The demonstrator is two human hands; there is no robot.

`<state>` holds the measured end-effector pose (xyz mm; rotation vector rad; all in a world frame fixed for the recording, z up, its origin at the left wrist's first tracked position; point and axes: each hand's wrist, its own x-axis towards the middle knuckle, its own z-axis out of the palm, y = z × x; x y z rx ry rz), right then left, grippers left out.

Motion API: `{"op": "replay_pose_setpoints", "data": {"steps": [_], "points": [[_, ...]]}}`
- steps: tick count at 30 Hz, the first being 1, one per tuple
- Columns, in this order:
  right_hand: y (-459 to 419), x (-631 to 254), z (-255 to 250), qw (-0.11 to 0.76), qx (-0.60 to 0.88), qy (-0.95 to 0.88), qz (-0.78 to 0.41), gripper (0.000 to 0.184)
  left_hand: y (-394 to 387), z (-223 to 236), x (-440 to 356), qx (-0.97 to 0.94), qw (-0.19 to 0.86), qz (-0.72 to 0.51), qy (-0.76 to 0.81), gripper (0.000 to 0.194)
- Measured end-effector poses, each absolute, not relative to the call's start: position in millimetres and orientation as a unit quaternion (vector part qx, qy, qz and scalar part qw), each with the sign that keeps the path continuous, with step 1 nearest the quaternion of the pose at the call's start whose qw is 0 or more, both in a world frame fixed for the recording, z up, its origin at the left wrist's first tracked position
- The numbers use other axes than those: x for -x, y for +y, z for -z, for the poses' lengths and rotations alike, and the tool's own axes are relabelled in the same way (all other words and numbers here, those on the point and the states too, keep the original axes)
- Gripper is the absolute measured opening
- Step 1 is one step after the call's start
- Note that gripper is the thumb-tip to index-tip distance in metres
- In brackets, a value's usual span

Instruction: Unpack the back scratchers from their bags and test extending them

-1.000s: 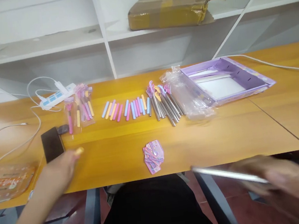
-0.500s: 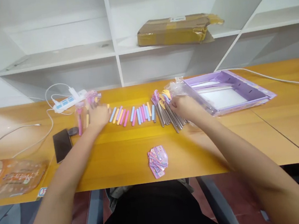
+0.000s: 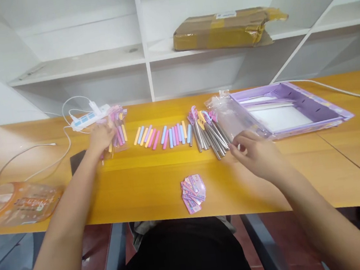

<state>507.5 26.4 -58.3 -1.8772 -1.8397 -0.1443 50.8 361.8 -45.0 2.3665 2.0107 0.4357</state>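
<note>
At center right of the frame, the rods (image 3: 215,139) lie bunched, shiny silver, with pink, purple, blue and orange claw-shaped ends. The right hand (image 3: 257,154) is beside them, fingertips close together; whether they pinch anything, I cannot tell. At center left, the left hand (image 3: 101,138) covers part of the bagged pieces (image 3: 120,129), its grip unclear. Pastel sticks (image 3: 173,136) line up between.

Office-like workspace: long wooden desk (image 3: 139,179), white shelving (image 3: 92,60), power strip (image 3: 91,118).
</note>
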Motion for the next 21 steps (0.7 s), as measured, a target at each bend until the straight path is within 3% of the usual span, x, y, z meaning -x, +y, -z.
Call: {"op": "replay_pose_setpoints", "data": {"steps": [6, 9, 12, 15, 18, 21], "points": [[-29, -480, 67, 0.317, 0.676, -0.664, -0.049, 0.029, 377, 52, -70, -0.727, 0.047, -0.178, 0.662, 0.043], [-44, -470, 70, 0.344, 0.674, -0.651, -0.059, 0.027, 376, 50, -75, -0.719, 0.067, -0.207, 0.659, 0.035], [-49, -465, 70, 0.371, 0.669, -0.642, -0.056, 0.027, 370, 41, -79, -0.717, 0.074, -0.239, 0.651, 0.042], [-47, -456, 70, 0.393, 0.657, -0.64, -0.061, 0.024, 338, 27, -87, -0.723, 0.086, -0.257, 0.635, 0.05], [-43, -437, 70, 0.436, 0.641, -0.627, -0.08, 0.006, 263, 17, -95, -0.792, 0.174, -0.233, 0.536, 0.044], [-35, -411, 76, 0.496, 0.612, -0.606, -0.109, 0.049, 166, 24, -100, -0.901, 0.256, -0.108, 0.333, 0.042]]}}
